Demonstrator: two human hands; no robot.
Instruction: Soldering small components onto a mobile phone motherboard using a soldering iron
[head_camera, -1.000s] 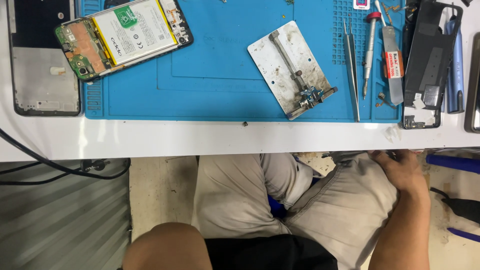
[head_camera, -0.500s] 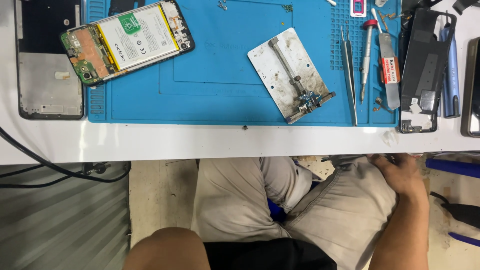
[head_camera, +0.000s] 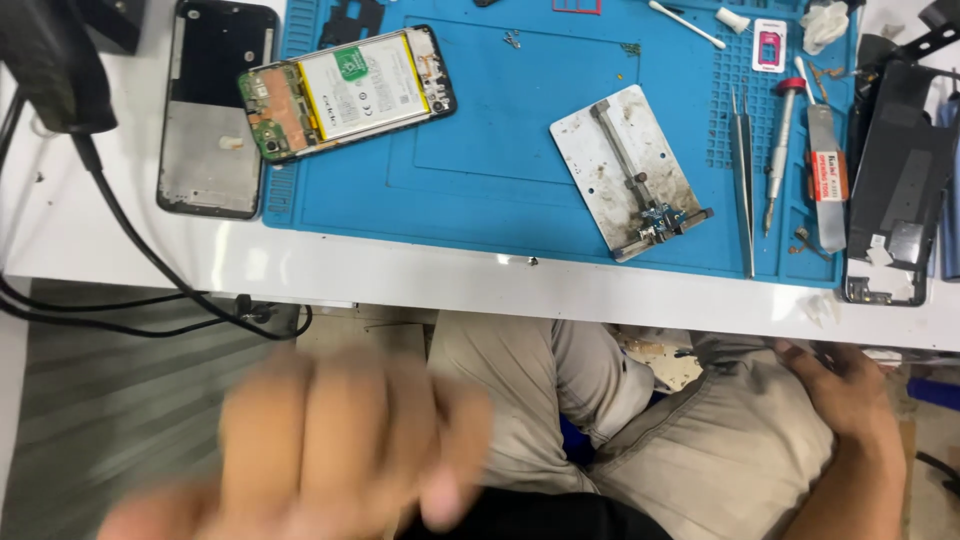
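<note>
My left hand (head_camera: 340, 440) is close to the camera at the bottom left, badly blurred, back up with the fingers bent; nothing shows in it. Over on the right, my right hand (head_camera: 850, 390) lies on my thigh just under the white table edge (head_camera: 400, 275), fingertips hidden beneath it. Both hands are off the table. On the blue work mat (head_camera: 480, 190) lie an opened phone (head_camera: 345, 95) showing battery and green board, and a metal holding plate (head_camera: 630, 170) clamping a small circuit piece (head_camera: 655, 220).
A phone back frame (head_camera: 215, 120) lies left of the mat. Tweezers (head_camera: 743, 180), a screwdriver (head_camera: 778, 150), a flat metal blade (head_camera: 826, 180) and a dark phone frame (head_camera: 890, 190) sit at the right. Black cables (head_camera: 120, 260) hang off the left edge.
My left hand has come up into view at the bottom left, moving fast. The view has tilted down a little. My right hand stays on the thigh.
</note>
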